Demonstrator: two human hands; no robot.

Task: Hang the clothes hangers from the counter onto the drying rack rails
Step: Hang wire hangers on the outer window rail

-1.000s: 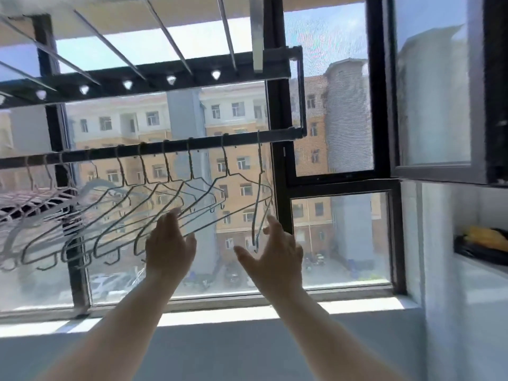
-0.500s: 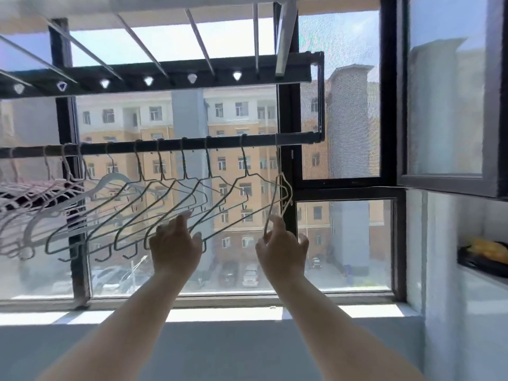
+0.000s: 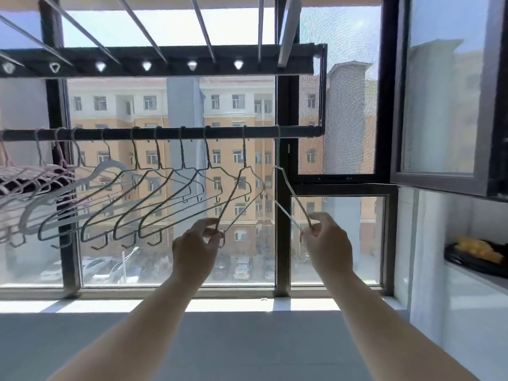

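Note:
A black drying rack rail [image 3: 170,132] runs across the window, with several thin metal hangers [image 3: 154,193] hooked on it and pale plastic ones at the far left. My left hand [image 3: 196,250] pinches the lower corner of the second hanger from the right [image 3: 242,188]. My right hand [image 3: 325,244] pinches the lower end of the rightmost wire hanger [image 3: 286,188], which hangs near the rail's right end.
An upper rack beam [image 3: 165,60] with silver rods stretches overhead. A black window post [image 3: 283,243] stands behind the hangers. An open window sash [image 3: 445,105] juts in at right, above a shelf holding a dark tray [image 3: 475,259] with yellow contents.
Both hands closed from reaching, open fingers to pinching the two rightmost hangers. The rightmost hanger has swung to the right, away from the others. The view has tilted slightly.

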